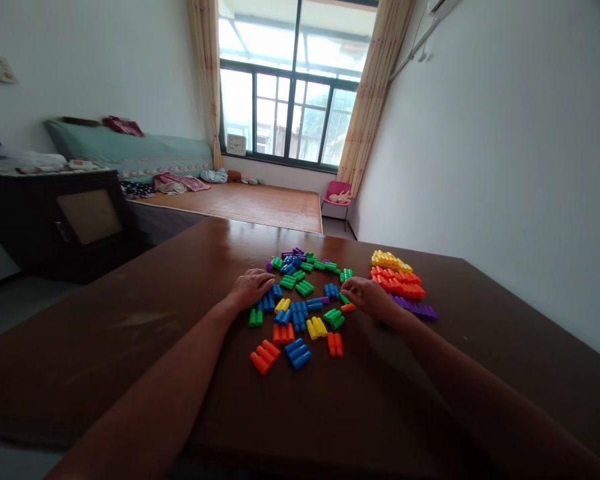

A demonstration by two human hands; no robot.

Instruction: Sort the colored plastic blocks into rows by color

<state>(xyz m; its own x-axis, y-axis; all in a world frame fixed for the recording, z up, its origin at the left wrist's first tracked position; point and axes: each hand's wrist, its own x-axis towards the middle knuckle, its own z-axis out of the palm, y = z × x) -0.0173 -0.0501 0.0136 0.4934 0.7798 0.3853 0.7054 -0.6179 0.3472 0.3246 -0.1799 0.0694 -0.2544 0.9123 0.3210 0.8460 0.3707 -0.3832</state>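
Many plastic blocks made of joined tubes lie in a loose pile on the brown table (145,340). My left hand (251,288) rests at the pile's left side, its fingers laid over blue blocks (267,303); it does not seem to grip any. On the right, my right hand (369,297) has its fingers curled together beside a green block (344,299) and an orange block (349,308). What its fingertips hold, if anything, is hidden. Nearer me lie a blue block (298,354), orange blocks (265,357) and a yellow block (317,327).
Beyond my right hand, blocks stand in rows by colour: a yellow row (391,261), orange rows (397,283) and a purple row (414,307). Behind the table are a low bed (270,207) and a pink chair (336,190). A dark cabinet (45,220) stands left.
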